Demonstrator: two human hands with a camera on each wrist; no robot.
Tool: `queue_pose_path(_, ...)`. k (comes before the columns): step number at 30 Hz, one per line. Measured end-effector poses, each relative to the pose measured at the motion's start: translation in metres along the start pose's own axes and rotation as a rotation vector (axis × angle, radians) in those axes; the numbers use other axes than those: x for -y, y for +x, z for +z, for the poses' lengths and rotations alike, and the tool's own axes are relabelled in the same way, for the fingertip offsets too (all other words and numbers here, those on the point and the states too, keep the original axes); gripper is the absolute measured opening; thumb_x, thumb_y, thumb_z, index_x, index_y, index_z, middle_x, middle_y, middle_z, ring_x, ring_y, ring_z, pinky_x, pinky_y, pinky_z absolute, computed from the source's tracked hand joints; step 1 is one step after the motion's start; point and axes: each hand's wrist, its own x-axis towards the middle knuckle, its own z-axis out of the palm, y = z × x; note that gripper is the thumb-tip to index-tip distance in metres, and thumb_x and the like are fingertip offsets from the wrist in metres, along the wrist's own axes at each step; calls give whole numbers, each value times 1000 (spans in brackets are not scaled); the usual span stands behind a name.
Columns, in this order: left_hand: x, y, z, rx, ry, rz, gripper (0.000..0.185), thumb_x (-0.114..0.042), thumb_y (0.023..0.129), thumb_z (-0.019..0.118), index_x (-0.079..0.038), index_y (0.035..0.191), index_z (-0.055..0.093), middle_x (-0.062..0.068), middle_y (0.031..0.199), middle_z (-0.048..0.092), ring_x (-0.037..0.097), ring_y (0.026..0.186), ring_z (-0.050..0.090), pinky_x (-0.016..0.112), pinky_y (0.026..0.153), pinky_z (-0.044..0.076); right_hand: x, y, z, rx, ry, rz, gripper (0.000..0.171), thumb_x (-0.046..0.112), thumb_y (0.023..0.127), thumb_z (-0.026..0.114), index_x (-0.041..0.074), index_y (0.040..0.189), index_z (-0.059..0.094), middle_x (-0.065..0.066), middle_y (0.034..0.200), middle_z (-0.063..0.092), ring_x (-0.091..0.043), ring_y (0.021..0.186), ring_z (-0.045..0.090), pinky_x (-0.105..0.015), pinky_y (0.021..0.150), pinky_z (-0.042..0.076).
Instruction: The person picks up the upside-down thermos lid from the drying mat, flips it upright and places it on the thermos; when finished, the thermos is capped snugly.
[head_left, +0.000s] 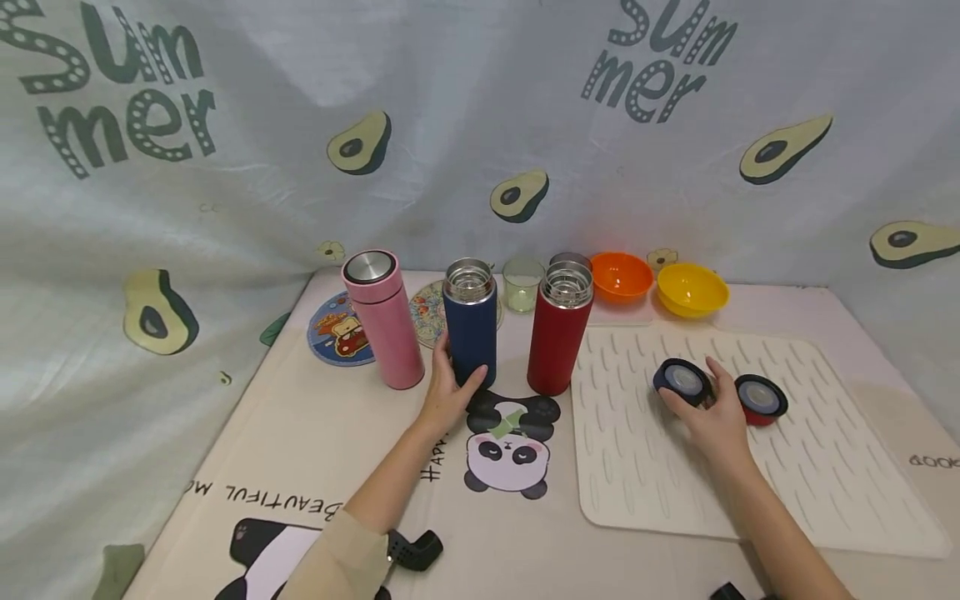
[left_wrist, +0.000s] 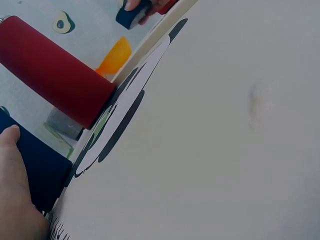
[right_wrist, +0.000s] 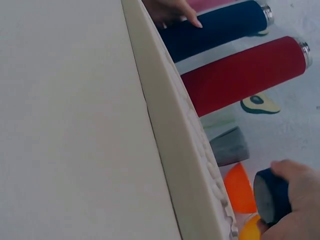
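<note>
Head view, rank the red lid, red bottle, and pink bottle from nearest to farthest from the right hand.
Measured from the right hand, which grips the blue lid:
1. Red lid, on the mat beside that hand, to its right.
2. Red bottle, upright left of the mat.
3. Pink bottle, far left.

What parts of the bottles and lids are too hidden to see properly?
- Head view: the lower side of the dark blue metal flask is covered by the left hand.
- Head view: the right hand hides part of the navy round lid and the red round lid.
- Head view: the grey cup hides behind the red metal flask.
- Left wrist view: the blue flask is cut off by the picture edge.
</note>
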Motion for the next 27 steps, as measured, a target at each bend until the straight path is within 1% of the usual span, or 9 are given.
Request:
queue_pose_path(4,1,-3,0,11,17,-8,74,-29,92,54,-7,144,6,18,143,19,28,132,21,46,108,14,11,-8,4,-29,178,-6,73,22,84,67,8,143,25,-15,130,44,-12,109,50,-12,84,42)
queue_pose_path(7,1,-3,-1,14,-4,-6,68,-28,94,49,-6,144,8,18,143,20,28,133,20,46,108,14,21,-14,8,-23,397,-68,56,13,88,62,11,136,34,-4,111,52,1,82,53,-6,66,43)
queue_pose_path(11,0,-1,-3,22,-27,-8,60,-23,97,43,-6,144,9,17,144,22,26,132,23,44,108,16,43,-18,12,68,754,-261,39,8,96,46,11,132,32,-7,111,50,-7,93,55,-10,81,42)
queue_pose_path(14,-11,-3,-5,33,-46,4,56,-20,98,38,-1,143,10,21,144,22,30,132,24,46,108,16,66,-21,15,147,920,-411,37,6,98,34,8,134,24,-15,119,41,-19,108,47,-19,94,39)
queue_pose_path(16,-21,-4,-6,40,-61,11,55,-17,98,35,3,142,9,24,144,21,33,132,22,48,108,15,83,-23,17,157,910,-476,40,4,96,33,11,134,20,-13,122,35,-20,107,45,-19,92,40)
queue_pose_path(19,-36,-7,-8,46,-66,12,54,-14,97,32,8,141,8,28,143,19,37,132,20,50,107,14,107,-24,22,169,777,-569,47,0,93,39,13,134,18,-11,124,30,-21,104,44,-19,88,44)
queue_pose_path(21,-39,-7,-9,45,-62,5,53,-12,96,31,7,141,8,27,144,18,36,133,19,49,108,13,122,-24,29,181,675,-614,56,-6,89,46,12,134,19,-12,125,31,-21,107,43,-19,87,45)
queue_pose_path(24,-42,-8,-10,40,-47,-6,53,-11,97,30,6,141,9,27,144,18,36,133,19,49,108,14,141,-24,42,204,568,-622,65,-15,79,59,4,131,26,-10,125,36,-23,112,43,-22,88,45)
queue_pose_path(27,-44,-9,-10,34,-40,-11,53,-11,96,30,7,141,9,28,144,18,37,133,19,50,108,13,157,-24,58,203,486,-619,69,-16,70,67,-1,127,32,-9,124,41,-23,112,44,-24,90,43)
